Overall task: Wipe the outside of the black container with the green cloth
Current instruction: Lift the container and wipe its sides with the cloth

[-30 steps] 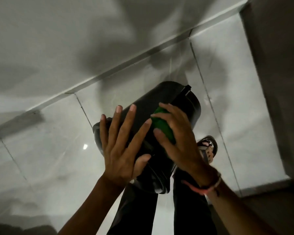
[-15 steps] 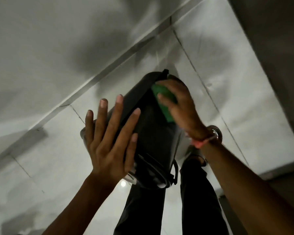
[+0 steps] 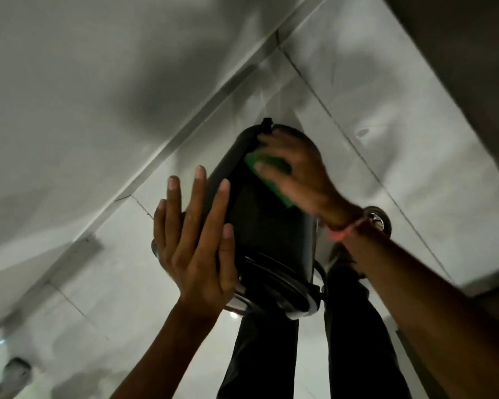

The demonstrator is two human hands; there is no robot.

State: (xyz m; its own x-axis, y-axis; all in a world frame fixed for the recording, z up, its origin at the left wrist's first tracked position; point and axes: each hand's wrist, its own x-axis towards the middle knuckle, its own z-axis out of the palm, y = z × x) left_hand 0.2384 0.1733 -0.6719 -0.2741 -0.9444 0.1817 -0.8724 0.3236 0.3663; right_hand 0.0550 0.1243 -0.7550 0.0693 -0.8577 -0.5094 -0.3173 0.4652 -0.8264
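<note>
The black container (image 3: 267, 226) hangs in the air at the centre of the head view, tilted, its rim end nearest me and its base pointing away. My left hand (image 3: 196, 240) lies flat against its left side with the fingers spread, holding it up. My right hand (image 3: 300, 171) presses the green cloth (image 3: 267, 175) against the upper right of the container's outside, close to the base. Most of the cloth is hidden under my fingers. A pink band circles my right wrist.
Glossy white floor tiles (image 3: 401, 125) lie below, meeting a pale wall (image 3: 98, 82) on the left. My dark trouser legs (image 3: 357, 341) and a sandalled foot (image 3: 379, 220) are under the container. A darker wall (image 3: 473, 53) runs along the right.
My right hand has slid the green cloth along the container toward its far base end. The container has tipped more upright and my left hand has stayed flat on its side.
</note>
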